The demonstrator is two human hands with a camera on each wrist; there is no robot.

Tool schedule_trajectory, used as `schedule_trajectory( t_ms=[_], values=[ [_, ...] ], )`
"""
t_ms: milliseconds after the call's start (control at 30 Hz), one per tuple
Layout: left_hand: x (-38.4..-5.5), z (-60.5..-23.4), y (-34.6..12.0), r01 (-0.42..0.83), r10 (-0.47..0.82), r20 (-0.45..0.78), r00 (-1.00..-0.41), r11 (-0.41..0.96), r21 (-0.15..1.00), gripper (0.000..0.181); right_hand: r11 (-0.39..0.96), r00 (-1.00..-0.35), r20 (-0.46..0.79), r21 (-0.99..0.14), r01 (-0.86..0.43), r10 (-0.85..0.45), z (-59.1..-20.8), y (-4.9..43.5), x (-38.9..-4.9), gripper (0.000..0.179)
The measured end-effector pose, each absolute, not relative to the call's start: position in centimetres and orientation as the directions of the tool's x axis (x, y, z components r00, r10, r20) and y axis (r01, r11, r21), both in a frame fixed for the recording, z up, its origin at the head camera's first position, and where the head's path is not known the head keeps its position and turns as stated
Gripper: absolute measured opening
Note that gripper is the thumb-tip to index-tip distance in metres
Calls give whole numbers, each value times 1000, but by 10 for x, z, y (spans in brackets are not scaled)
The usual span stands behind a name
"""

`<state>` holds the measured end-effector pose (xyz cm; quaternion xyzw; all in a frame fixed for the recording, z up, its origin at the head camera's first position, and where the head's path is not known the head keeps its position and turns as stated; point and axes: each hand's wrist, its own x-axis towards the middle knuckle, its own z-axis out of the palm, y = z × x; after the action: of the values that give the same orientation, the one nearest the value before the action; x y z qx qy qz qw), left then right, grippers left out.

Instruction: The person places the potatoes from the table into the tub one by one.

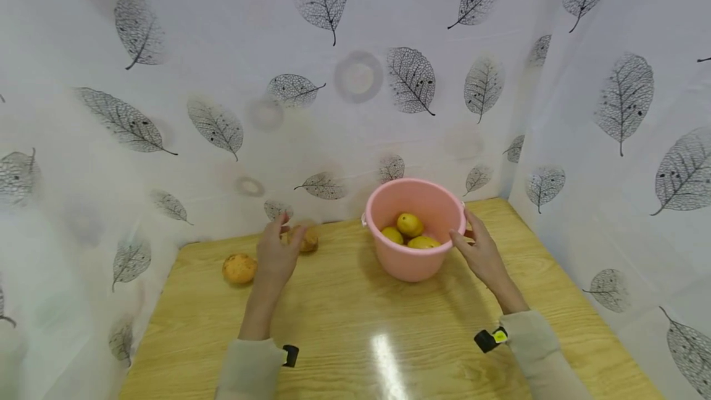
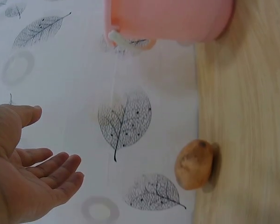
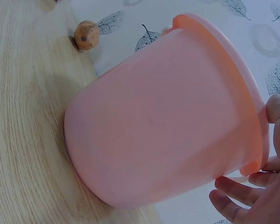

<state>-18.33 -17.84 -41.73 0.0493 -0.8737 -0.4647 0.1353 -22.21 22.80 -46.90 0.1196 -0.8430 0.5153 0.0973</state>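
A pink bucket (image 1: 408, 261) stands on the wooden table with several yellow oval fruits (image 1: 410, 225) inside. My right hand (image 1: 479, 250) grips its right rim, the thumb over the top and the fingers below the rim on the outside, by the white handle (image 3: 240, 179). My left hand (image 1: 278, 253) hovers with fingers spread and nothing in them. It partly covers a brownish-yellow fruit (image 1: 310, 241) in the head view; the left wrist view shows that fruit (image 2: 194, 164) apart from the hand. Left of this hand lies a second spotted, orange-yellow fruit (image 1: 239, 268).
A white sheet (image 1: 355, 141) printed with grey leaves hangs behind the table and along both sides. The wooden tabletop (image 1: 339, 320) reaches back to it. Each wrist wears a dark band, the right one with a small yellow-lit device (image 1: 491, 338).
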Motion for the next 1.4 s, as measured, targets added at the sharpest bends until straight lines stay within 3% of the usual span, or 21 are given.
schedule_trajectory(
  t_ms=[867,1400],
  values=[
    [-148,-426,-270,-109,-380,149,-913,579,808,71,467,-957,275,-836,-287,-97,-474,230,-223,66],
    [-137,-431,-285,-138,-405,129,-905,566,813,72,446,-954,283,-845,-296,-96,-473,230,-224,66]
  ],
)
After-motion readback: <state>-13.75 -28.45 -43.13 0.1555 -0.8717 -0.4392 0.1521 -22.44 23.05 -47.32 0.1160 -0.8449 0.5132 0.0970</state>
